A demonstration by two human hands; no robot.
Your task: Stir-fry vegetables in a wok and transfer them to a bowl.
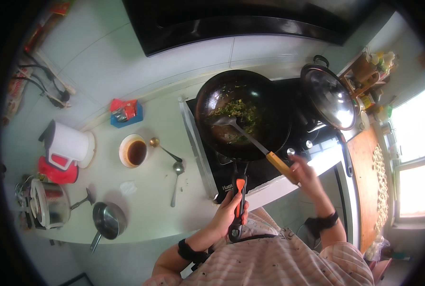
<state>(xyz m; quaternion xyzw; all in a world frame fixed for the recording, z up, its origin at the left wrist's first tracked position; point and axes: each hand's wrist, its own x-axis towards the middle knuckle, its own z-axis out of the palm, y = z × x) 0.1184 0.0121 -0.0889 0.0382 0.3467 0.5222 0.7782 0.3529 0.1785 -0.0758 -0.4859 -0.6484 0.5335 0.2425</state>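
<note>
A dark wok [205, 111] on the stove holds chopped green food. My left hand [230, 214] is closed around its black and orange handle [238, 203]. A metal spatula with a wooden handle [278, 164] lies slanted across the wok's rim, its blade in the food. At the handle's lower end is my right hand [305, 175], fingers partly spread near a stove knob [291, 152]; whether it grips the handle is unclear. A glass lid [328, 96] leans upright behind the stove's right side.
On the counter at left are a bowl of brown liquid [136, 153], a ladle [154, 142], a spoon [177, 168], a small saucepan [108, 220], a white pitcher [69, 141] and a lidded metal pot [55, 203]. A wooden board [364, 178] with pale pieces is at right.
</note>
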